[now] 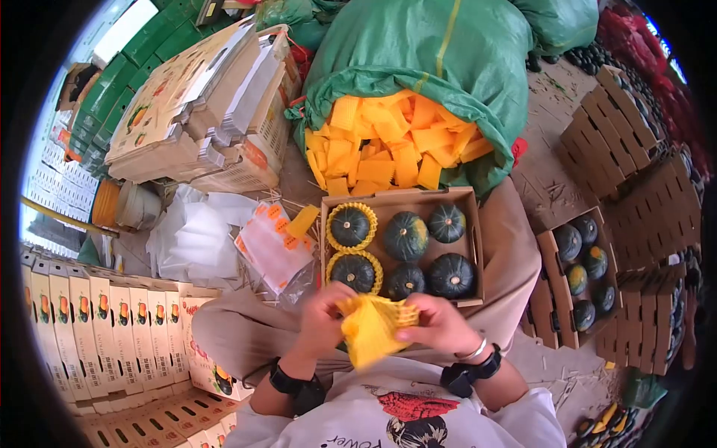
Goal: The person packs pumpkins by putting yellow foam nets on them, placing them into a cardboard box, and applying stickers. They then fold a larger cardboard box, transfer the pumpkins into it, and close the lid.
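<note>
Between my two hands a yellow foam net sleeve (371,328) is stretched out, a little blurred. My left hand (326,316) pinches its left side and my right hand (442,325) grips its right edge. Just beyond them, an open cardboard box (478,246) rests at my lap with several dark green pumpkins in it. Two pumpkins on its left side, an upper one (349,226) and a lower one (352,274), wear yellow foam nets. The others, such as the mottled pumpkin (405,236) and the lower right pumpkin (450,275), are bare.
A green sack (418,45) spilling yellow foam nets (381,138) stands behind the box. Left are stacked flat cartons (175,97), white bags (193,239) and a sheet of orange stickers (275,246). Another box of pumpkins (575,276) and stacked boxes (612,131) stand right.
</note>
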A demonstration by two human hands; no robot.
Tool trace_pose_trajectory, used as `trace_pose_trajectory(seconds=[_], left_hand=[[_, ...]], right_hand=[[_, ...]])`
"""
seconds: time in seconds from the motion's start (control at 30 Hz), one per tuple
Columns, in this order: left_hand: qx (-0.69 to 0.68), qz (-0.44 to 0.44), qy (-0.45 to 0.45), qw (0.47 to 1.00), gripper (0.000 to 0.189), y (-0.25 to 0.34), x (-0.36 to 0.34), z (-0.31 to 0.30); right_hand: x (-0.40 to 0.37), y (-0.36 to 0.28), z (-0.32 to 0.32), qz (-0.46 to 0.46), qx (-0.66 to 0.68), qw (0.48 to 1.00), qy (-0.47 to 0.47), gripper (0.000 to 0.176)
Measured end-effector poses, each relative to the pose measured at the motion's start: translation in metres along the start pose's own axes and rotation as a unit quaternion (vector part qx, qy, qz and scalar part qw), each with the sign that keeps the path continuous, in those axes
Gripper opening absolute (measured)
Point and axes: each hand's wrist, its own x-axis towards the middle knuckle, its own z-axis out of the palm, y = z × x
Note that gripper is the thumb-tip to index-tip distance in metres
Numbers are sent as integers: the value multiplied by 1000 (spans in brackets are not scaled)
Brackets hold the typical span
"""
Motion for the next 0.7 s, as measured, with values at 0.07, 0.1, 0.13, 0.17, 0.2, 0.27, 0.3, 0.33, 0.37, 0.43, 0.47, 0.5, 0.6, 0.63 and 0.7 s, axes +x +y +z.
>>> trace_pose_trajectory(seconds=[0.07, 0.1, 0.13, 0.17, 0.2, 0.27, 0.3, 0.33, 0.37, 0.43, 0.47, 0.5, 0.6, 0.63, 0.7], left_hand=[[379, 44, 135, 914, 31, 5, 10, -11], [340, 42, 70, 937, 32, 5, 12, -8], [299, 43, 6, 953, 33, 4, 18, -1], [257, 41, -60, 964, 34, 4, 22, 3], [155, -37, -80, 984, 34, 6, 21, 5], [-53, -191, -117, 973, 35, 11, 19, 9], [-87, -180, -1, 980, 29, 4, 28, 9], [-33, -137, 84, 986, 28, -4, 37, 3], [-40, -105, 112, 987, 29, -1, 43, 1], [-48, -78, 132, 987, 32, 2, 44, -3], [-51, -80, 125, 988, 34, 1, 42, -5], [-54, -75, 120, 988, 37, 2, 42, -9], [-158, -69, 116, 978, 39, 12, 37, -12], [-191, -111, 93, 971, 42, 8, 37, -11], [-233, -151, 76, 958, 45, 1, 28, -5]], right_hand=[[3, 3, 3, -222, -474, 830, 191, 18], [5, 1, 4, -211, -504, 816, 188, 17], [10, -5, 4, -203, -534, 800, 185, 16], [16, -9, 4, -192, -562, 783, 183, 16], [25, -11, 1, -186, -574, 786, 137, 16], [52, -12, -11, -174, -593, 785, 46, 18], [68, -14, -17, -186, -613, 762, 92, 26], [83, -15, -24, -197, -632, 736, 137, 35], [98, -8, -36, -187, -691, 682, 151, 41], [120, 6, -48, -160, -789, 567, 173, 54], [122, 5, -48, -126, -756, 626, 141, 58], [124, -1, -50, -97, -720, 678, 108, 62], [114, -19, -47, -146, -427, 889, 70, 55], [108, -16, -39, -132, -161, 975, 81, 51], [86, -2, -15, -153, 120, 975, 108, 43]])
